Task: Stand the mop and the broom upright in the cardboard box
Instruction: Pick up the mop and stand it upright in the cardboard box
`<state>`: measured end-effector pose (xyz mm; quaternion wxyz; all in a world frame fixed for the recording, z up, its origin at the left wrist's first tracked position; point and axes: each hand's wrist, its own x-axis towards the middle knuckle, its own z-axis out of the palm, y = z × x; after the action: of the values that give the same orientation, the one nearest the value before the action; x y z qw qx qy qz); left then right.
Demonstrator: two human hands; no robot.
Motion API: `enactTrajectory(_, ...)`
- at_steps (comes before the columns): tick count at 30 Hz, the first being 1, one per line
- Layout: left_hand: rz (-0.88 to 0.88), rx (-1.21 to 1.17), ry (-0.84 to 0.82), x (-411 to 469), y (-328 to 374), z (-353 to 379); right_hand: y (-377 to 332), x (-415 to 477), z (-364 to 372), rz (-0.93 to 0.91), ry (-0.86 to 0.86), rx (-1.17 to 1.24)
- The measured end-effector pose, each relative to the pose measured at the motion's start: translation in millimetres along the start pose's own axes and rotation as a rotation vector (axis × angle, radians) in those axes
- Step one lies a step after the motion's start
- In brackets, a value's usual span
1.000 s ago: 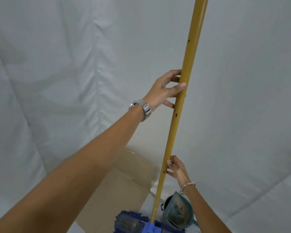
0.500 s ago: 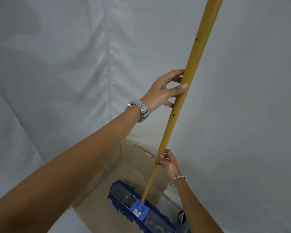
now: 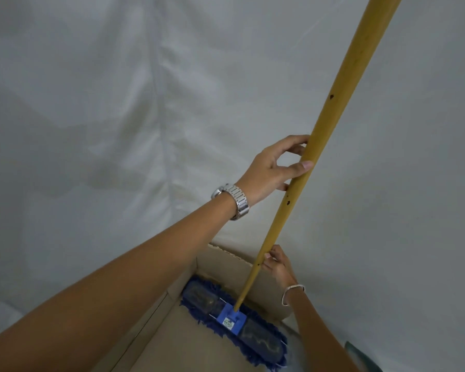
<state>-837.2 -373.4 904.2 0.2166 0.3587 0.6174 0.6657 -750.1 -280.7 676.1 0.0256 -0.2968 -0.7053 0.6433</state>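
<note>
The mop [image 3: 336, 108] has a long yellow handle and a flat blue fringed head [image 3: 234, 322]. The head lies on the floor of the open cardboard box [image 3: 226, 260], against its far wall, and the handle leans up to the right. My left hand [image 3: 275, 167], with a metal watch on the wrist, is wrapped around the handle halfway up. My right hand [image 3: 277, 265], with a thin bracelet, pinches the handle lower down, just above the box's rim. No broom is visible.
A white sheet [image 3: 118, 116] covers the wall behind and the floor around the box. A dark green object [image 3: 360, 357] peeks in at the bottom right, beside the box.
The mop head has come down from beside the box onto the box floor by the far wall. The view has tilted down, and both hands have kept their hold on the handle.
</note>
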Motion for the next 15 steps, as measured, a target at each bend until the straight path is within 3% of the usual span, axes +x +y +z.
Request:
enactTrajectory(3,-0.019,0.006,0.058,23.0,-37.6,-8.6,12.2,37.4,4.9,0.058,-0.029,0.019)
enactTrajectory(9,-0.105,-0.028,0.113,68.6,-104.4,-14.1,40.5,98.1,-0.3,0.125,0.071,0.009)
enactTrajectory(15,-0.146,-0.039,0.22,112.1,-126.9,-29.3,45.4,140.3,7.3,0.118,0.106,0.052)
